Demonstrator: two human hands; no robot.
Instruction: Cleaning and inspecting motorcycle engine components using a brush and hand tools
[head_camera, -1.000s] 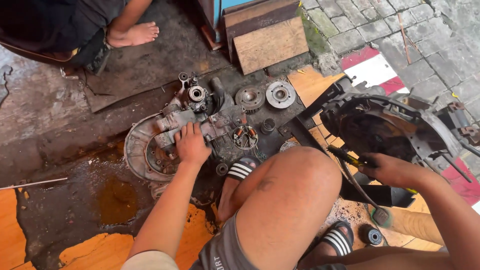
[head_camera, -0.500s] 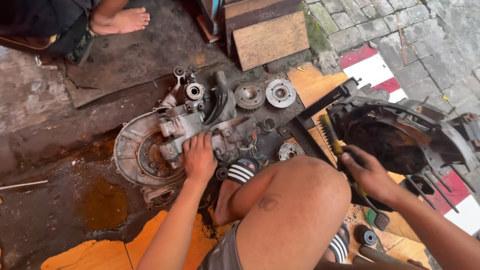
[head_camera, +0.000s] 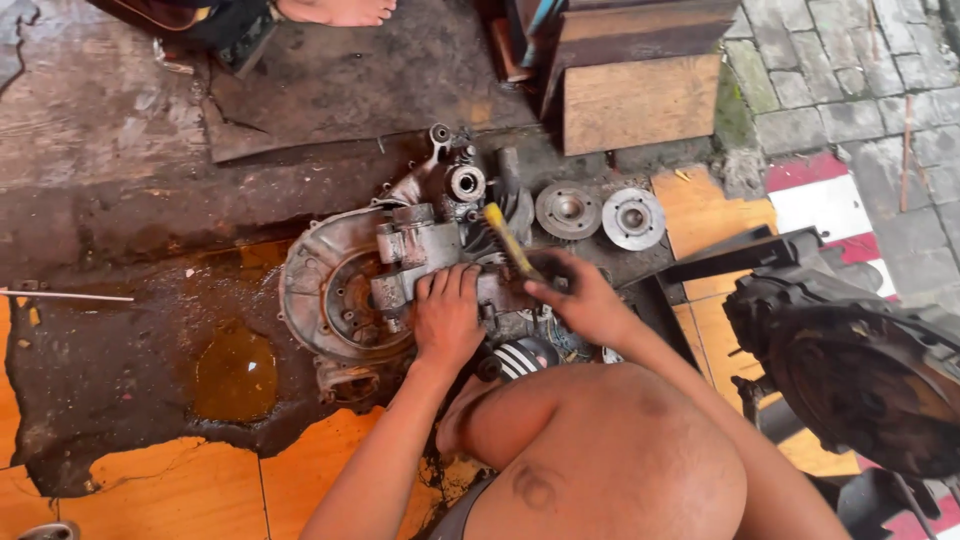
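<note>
Since half a second ago the right hand has come across from the black cover at the right and now grips a yellow-handled tool over the engine case. Left hand stays pressed flat, fingers spread, on the greasy case, which lies on the oil-stained floor before the knee, two round discs just beyond.

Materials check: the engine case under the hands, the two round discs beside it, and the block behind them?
Grey engine casing: looks like cast metal, probably aluminium; dull, grimy, moulded ribs and bosses. The left hand rests flat on it.
Two round discs: seemingly machined steel; smooth concentric faces with a dull sheen.
Rectangular tan block: wood; bare and matt, visible grain.
</note>
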